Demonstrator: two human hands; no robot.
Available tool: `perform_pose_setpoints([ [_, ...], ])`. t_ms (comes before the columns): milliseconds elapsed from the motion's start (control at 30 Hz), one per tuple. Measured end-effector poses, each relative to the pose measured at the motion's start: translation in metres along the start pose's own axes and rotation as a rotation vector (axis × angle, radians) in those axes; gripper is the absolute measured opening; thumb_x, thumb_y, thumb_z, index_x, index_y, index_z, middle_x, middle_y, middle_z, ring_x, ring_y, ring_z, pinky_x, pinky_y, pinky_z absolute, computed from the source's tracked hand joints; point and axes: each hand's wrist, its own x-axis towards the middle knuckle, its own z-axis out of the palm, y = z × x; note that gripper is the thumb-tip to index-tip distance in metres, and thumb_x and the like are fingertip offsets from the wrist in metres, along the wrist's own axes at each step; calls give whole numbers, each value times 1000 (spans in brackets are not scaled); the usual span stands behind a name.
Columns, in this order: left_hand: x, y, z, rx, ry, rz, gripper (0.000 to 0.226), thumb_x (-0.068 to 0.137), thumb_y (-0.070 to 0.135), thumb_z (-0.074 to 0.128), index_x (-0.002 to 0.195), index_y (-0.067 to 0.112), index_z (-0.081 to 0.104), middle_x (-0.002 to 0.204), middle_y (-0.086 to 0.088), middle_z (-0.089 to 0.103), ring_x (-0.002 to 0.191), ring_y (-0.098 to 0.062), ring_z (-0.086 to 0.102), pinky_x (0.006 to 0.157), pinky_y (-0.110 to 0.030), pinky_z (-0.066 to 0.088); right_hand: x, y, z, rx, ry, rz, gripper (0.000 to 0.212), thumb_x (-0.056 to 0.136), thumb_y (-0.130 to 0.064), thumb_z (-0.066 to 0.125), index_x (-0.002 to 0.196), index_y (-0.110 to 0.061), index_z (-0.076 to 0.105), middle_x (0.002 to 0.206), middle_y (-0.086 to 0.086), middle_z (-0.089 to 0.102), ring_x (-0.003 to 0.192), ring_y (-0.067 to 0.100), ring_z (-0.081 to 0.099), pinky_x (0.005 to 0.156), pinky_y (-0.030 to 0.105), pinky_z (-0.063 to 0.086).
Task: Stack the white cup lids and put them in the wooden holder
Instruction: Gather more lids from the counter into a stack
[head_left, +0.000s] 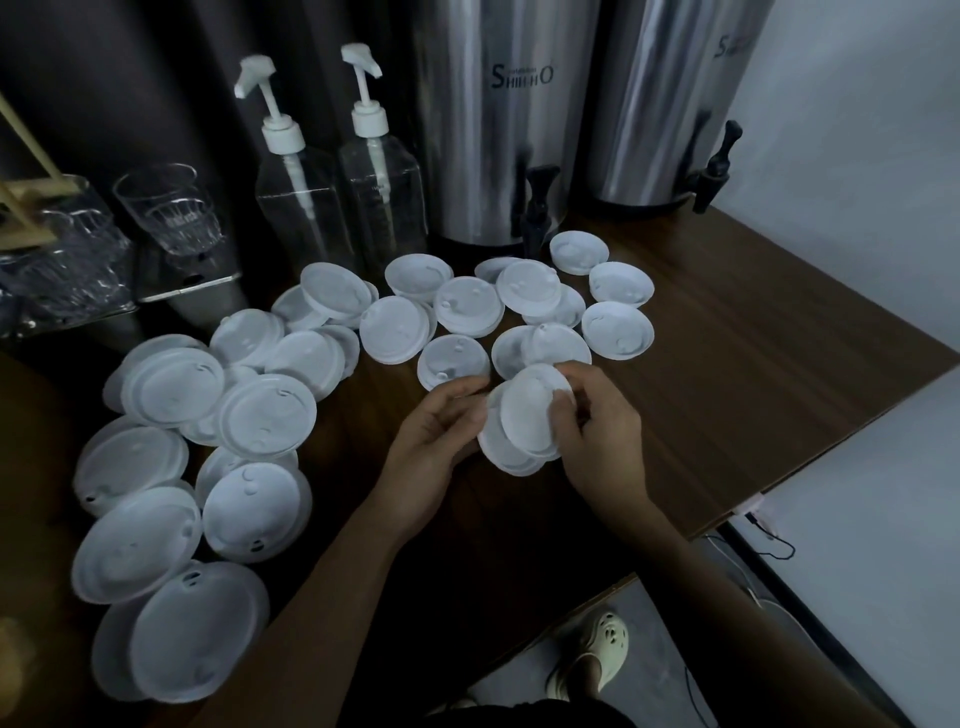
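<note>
Pinching a small tilted stack (522, 431) of lids with the curled fingers (562, 404) of the right hand (597, 436), cupping its left edge in the left hand (441, 431) over the table (727, 364), nearest loose lids (454, 358) lying flat just beyond the fingertips, more spreading leftward toward a wooden frame (26, 202), likely the holder.

A café or drink-shop service corner. Two steel beverage urns (498, 124) with black taps stand on a dark wooden table (737, 374), beside two clear pump bottles (306, 192), drinking glasses (169, 210) and many scattered white cup lids (397, 330).
</note>
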Motion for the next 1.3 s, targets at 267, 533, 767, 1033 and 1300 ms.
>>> perform_pose_setpoints([
  [267,3,1,5,-36,126,-3,29,96,18,68,124,22,69,123,1,77,120,-17,71,93,-33,59,-2,3,-3,28,113,-76,20,106,-20,54,121,-19,67,113,-6,69,102,5,65,84,26,55],
  [533,-2,6,13,84,132,22,22,105,8,59,106,19,78,110,-1,81,106,-15,75,86,-25,59,-5,9,4,-114,3,-249,33,101,-23,53,127,-20,72,111,-4,56,98,-1,52,80,14,46],
  [767,-6,7,13,93,57,26,23,105,14,58,112,22,79,118,1,79,118,-17,72,102,-35,55,-8,4,2,-144,-26,-292,31,101,-24,55,126,-22,73,110,-6,51,91,11,59,69,39,57],
  [1033,-5,4,6,74,-17,36,27,105,8,57,122,19,74,125,1,77,123,-19,70,103,-34,57,-4,5,1,-101,-70,-212,33,104,-26,56,134,-19,68,124,0,68,110,11,65,91,29,55],
  [1300,-5,4,6,100,-5,41,28,106,6,56,123,19,74,123,1,78,120,-19,71,97,-30,57,0,2,-1,47,-147,-73,16,102,-20,65,112,-19,77,95,-18,74,91,-3,70,75,13,52],
])
